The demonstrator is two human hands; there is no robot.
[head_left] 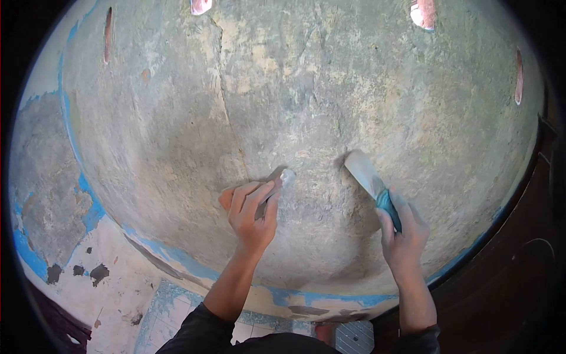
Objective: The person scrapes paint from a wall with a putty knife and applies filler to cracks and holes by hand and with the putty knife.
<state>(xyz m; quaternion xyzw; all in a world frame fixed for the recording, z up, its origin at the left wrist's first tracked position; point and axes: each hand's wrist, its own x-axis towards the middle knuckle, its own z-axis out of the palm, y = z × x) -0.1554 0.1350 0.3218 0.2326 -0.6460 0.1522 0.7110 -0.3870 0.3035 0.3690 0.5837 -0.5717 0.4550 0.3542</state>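
In my right hand (pixel 405 239) is a putty knife (pixel 386 206) with a teal handle. Its wide, pale blade slants up and left, the end close against a rough grey wall (pixel 306 118). My left hand (pixel 250 209) is closed around a small tool (pixel 225 199) with a reddish-brown end showing at the left. A whitish lump (pixel 287 176) sits at the tool's other end, near the wall. The fingers hide most of this tool, so I cannot tell its kind.
A long crack (pixel 223 88) runs down the wall's upper left. Blue paint remnants (pixel 177 255) edge the wall's base and left side. Narrow slots (pixel 519 76) pierce its upper part. Pale floor tiles (pixel 177 310) lie below, and a dark brown panel (pixel 513 283) stands at right.
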